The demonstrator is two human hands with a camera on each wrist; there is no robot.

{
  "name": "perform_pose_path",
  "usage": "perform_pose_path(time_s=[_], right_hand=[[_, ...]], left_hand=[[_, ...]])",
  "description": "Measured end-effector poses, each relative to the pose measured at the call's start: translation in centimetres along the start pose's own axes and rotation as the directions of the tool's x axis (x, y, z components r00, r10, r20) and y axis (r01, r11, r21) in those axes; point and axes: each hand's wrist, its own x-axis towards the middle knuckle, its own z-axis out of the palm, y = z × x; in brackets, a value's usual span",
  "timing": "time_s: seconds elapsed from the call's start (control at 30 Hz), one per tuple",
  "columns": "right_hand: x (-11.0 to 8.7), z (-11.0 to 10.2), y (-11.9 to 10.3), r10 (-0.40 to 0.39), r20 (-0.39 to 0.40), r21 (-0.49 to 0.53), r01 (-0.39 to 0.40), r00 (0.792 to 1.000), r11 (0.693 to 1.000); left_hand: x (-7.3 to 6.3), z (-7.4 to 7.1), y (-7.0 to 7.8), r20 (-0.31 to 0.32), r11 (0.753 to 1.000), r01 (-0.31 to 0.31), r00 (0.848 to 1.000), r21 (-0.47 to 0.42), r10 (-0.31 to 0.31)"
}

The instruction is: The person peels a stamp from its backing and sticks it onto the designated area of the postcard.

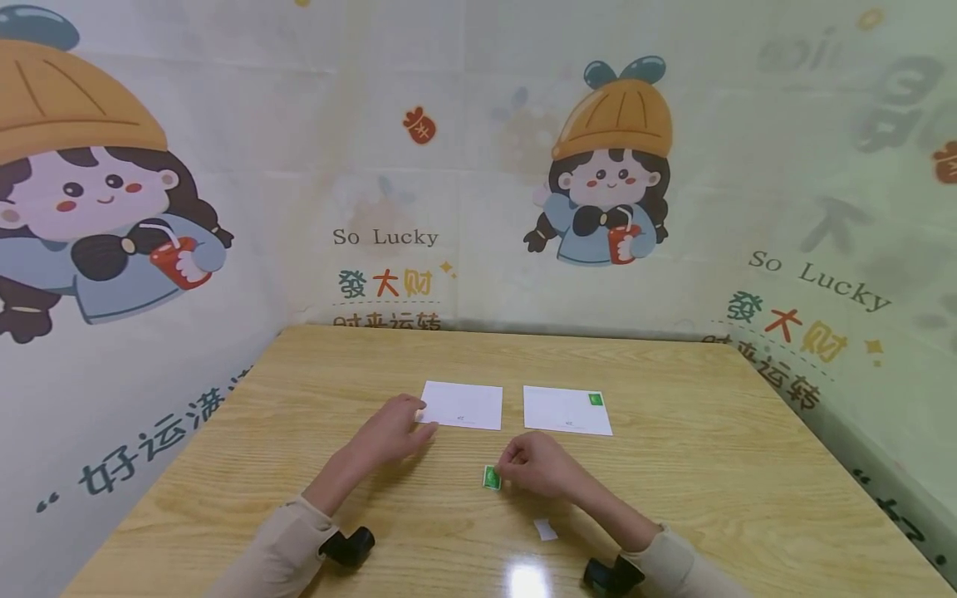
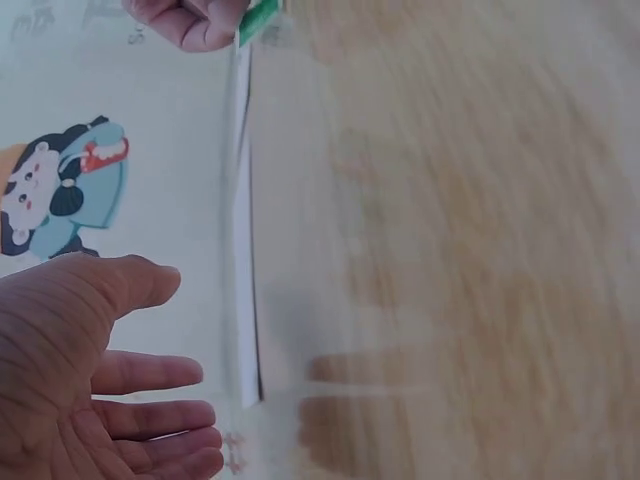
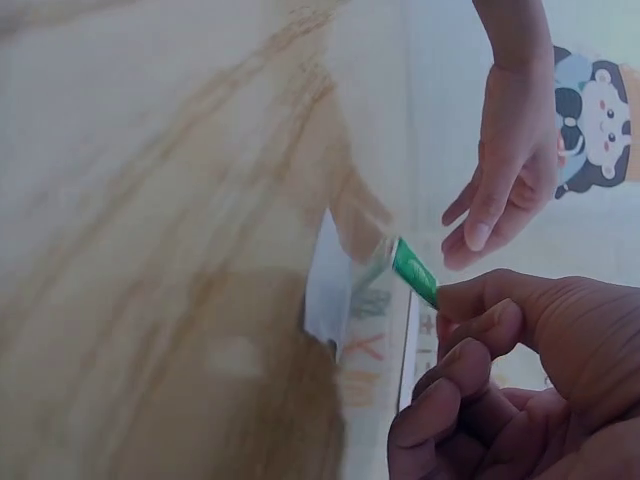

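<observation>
Between thumb and fingers my right hand (image 1: 540,467) pinches a small green stamp (image 1: 491,477) by its edge, above the table in front of two white envelopes. My left hand (image 1: 396,428) has its fingers extended at the left edge of the nearer-left envelope (image 1: 463,405), which bears no stamp. The right envelope (image 1: 564,411) carries a green stamp (image 1: 596,399) in its upper right corner. In the right wrist view the held stamp (image 3: 414,271) stands tilted at the fingertips. The left wrist view shows the left fingers (image 2: 150,372) spread apart, holding nothing.
A small white scrap of paper (image 1: 546,529) lies on the wooden table (image 1: 673,465) near the right forearm. Black wrist cameras (image 1: 348,548) sit on both wrists. A printed cloth backdrop (image 1: 486,166) rises behind the table and along its sides.
</observation>
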Motion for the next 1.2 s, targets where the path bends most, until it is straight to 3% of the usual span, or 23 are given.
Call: perform_pose_path(time_s=[0.2,0.5,0.8,0.9,1.0,1.1,1.2], right_hand=[[-0.6,-0.6,-0.1,0.022,-0.064,0.0,-0.022,0.998,1.0],[-1.8,-1.0,-0.6,-0.064,-0.142,-0.013,0.063,0.988,0.998],[-3.0,-0.8,-1.7,-0.209,-0.29,-0.171,0.164,0.934,0.972],[-3.3,-0.7,-2.0,-0.262,-0.33,-0.243,0.187,0.907,0.952],[-3.5,-0.6,-2.3,-0.342,-0.37,-0.334,0.22,0.864,0.917],[-3.6,-0.4,-2.4,-0.442,-0.396,-0.44,0.256,0.805,0.861],[-3.6,-0.3,-2.3,-0.553,-0.401,-0.551,0.29,0.731,0.783]], left_hand=[[-0.9,0.0,1.4,-0.023,0.997,-0.05,0.999,-0.066,0.049],[-2.3,0.3,3.1,-0.062,0.984,-0.119,0.992,-0.131,0.112],[-3.5,0.2,5.3,-0.156,0.938,-0.245,0.965,-0.247,0.211],[-3.7,0.2,6.0,-0.179,0.92,-0.261,0.96,-0.291,0.215],[-4.0,0.2,6.6,-0.172,0.902,-0.255,0.963,-0.347,0.206],[-4.2,0.3,7.0,-0.127,0.88,-0.23,0.973,-0.415,0.194],[-4.4,0.6,7.4,-0.082,0.858,-0.2,0.98,-0.474,0.183]])
